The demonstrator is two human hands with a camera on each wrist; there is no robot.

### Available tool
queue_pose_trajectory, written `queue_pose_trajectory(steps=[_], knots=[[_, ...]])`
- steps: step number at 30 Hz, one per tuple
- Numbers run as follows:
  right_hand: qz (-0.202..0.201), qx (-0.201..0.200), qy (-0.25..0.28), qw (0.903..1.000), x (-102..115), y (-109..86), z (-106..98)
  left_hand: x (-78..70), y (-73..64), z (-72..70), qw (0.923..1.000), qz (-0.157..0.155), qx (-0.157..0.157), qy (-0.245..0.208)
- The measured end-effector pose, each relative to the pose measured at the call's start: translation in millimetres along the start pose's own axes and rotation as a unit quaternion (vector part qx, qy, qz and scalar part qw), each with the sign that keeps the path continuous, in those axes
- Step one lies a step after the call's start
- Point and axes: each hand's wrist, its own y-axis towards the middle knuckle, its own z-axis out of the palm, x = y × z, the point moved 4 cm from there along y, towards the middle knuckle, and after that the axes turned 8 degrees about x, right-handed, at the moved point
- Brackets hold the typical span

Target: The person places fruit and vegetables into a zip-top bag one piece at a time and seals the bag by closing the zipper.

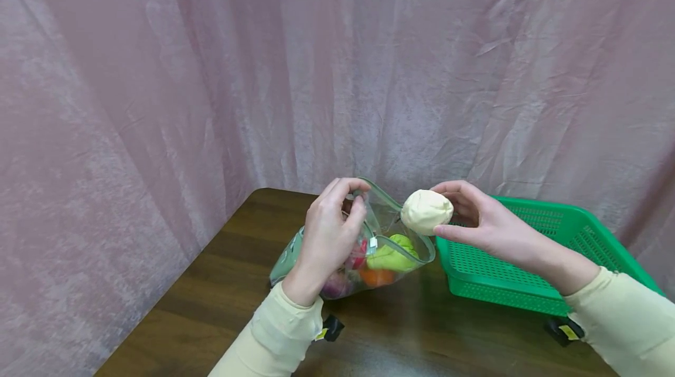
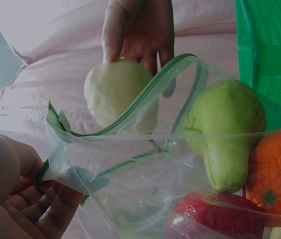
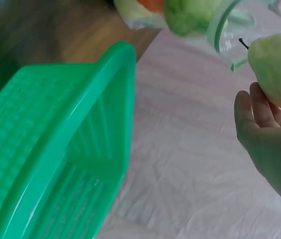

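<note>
My right hand [image 1: 480, 216] holds a pale cream pear [image 1: 426, 211] by its wide end, beside the mouth of a clear zip bag [image 1: 381, 210]. In the right wrist view the dark stem of the pear [image 3: 274, 67] points toward the bag. The left hand [image 1: 329, 230] pinches the green-trimmed edge of the bag, whose mouth gapes. Inside it lie a green pear-shaped fruit [image 2: 227, 124], an orange [image 2: 275, 174], a red item [image 2: 220, 214] and a purple round item [image 1: 336, 285]. The red item is partly hidden.
A green plastic basket [image 1: 506, 289] stands on the right of the wooden table [image 1: 211, 283], behind and under my right forearm. A pink curtain [image 1: 316, 72] hangs close along the table's far and left sides.
</note>
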Motion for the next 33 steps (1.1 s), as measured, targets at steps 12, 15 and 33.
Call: queue_pose_trajectory(steps=[12, 15, 33], knots=[[-0.007, 0.025, -0.065, 0.9976, 5, 34.2, 37, -1.3, -0.8, 0.8, 0.9999, -0.003, 0.002, -0.011], [-0.003, 0.023, -0.085, 0.9961, 7, 38.4, 40, -1.8, -0.2, 0.8, 0.9999, -0.005, 0.007, -0.014], [-0.004, -0.059, -0.238, 0.9694, 4, 50.5, 36, 3.9, -1.5, -3.6, 0.9998, -0.013, 0.011, -0.007]])
